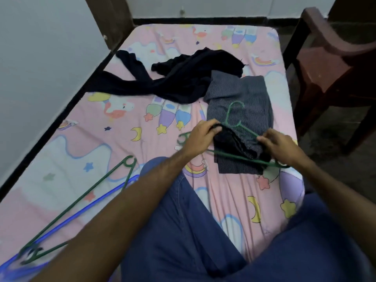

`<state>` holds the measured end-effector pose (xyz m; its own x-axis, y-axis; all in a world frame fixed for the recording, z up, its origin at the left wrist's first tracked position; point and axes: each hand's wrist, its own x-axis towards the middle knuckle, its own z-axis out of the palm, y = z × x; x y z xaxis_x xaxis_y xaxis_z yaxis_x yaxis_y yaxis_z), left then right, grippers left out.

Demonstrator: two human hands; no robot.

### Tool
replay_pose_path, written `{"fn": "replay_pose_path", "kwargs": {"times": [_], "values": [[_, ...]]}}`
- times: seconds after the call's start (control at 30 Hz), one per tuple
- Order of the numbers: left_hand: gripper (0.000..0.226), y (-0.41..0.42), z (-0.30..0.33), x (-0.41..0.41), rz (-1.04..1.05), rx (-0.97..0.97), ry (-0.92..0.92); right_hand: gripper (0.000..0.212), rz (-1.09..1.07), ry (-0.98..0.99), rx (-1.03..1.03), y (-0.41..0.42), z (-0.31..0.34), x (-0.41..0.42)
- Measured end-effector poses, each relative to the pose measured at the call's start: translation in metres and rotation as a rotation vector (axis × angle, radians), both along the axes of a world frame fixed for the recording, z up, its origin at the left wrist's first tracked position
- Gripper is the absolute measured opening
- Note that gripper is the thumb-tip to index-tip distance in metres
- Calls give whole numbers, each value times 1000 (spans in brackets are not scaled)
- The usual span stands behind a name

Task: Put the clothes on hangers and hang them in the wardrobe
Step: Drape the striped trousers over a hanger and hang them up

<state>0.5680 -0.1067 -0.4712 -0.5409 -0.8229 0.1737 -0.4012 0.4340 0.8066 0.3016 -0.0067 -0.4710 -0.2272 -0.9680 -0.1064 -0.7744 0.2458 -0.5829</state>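
A dark striped garment (242, 102) lies folded on the pink bed (114, 123), and its near end is bunched up through a green hanger (234, 115). My left hand (200, 138) grips the bunched dark cloth at the hanger's left side. On the right side, my right hand (281, 146) pinches the same cloth against the hanger's arm. A crumpled black garment (179, 78) sprawls across the middle of the bed, beyond my hands. A second green hanger (81, 200) and a blue hanger (71, 218) lie at the bed's near left.
A dark red plastic chair (329, 64) stands right of the bed. A white wall (40, 58) runs along the left edge. My legs in blue trousers (183, 231) rest on the bed's near end. No wardrobe shows.
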Motion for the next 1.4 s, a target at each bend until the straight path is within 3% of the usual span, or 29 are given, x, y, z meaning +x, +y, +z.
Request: {"fn": "replay_pose_path", "kwargs": {"times": [0.07, 0.13, 0.23, 0.3, 0.43, 0.53, 0.63, 0.7, 0.8, 0.87, 0.97, 1.13, 1.27, 1.4], "values": [[23, 3, -1, -1, 66, 108, 97, 30, -86, 33, -7, -10, -7, -15], [27, 5, -5, 1, 39, 77, 17, 32, -147, 33, -2, -19, -16, -24], [48, 6, -16, 4, -172, -125, -410, 34, -126, 42, 24, -27, -22, -29], [64, 9, -21, 1, -248, -244, -569, 33, -99, 32, 20, -26, -21, -30], [90, 17, -33, -18, -337, -592, -584, 29, -46, 2, 15, -15, -20, -24], [100, 27, -47, -46, -371, -676, -641, 21, -7, -3, -19, -4, -20, -18], [58, 22, -49, -60, -282, -597, -534, 16, 14, -6, -46, -2, -18, -15], [31, 12, -41, -56, -219, -312, -268, 14, 15, 25, -48, -4, -19, -16], [31, -3, -34, -44, -31, 268, 50, 14, 9, 67, -68, -7, -23, -20], [42, -7, -33, -35, 84, 459, 215, 15, 7, 91, -88, -10, -25, -23], [33, -6, -35, -28, 67, 445, 274, 17, 18, 109, -118, -20, -24, -27], [50, -6, -27, -39, -101, 201, 194, 16, 52, -6, -53, -46, -4, -40], [29, -33, 12, -47, 45, 360, 379, 16, 69, -145, -13, -58, 15, -48], [32, -58, 31, -50, -126, 396, 235, 13, 61, -177, 16, -52, 12, -45]]}}
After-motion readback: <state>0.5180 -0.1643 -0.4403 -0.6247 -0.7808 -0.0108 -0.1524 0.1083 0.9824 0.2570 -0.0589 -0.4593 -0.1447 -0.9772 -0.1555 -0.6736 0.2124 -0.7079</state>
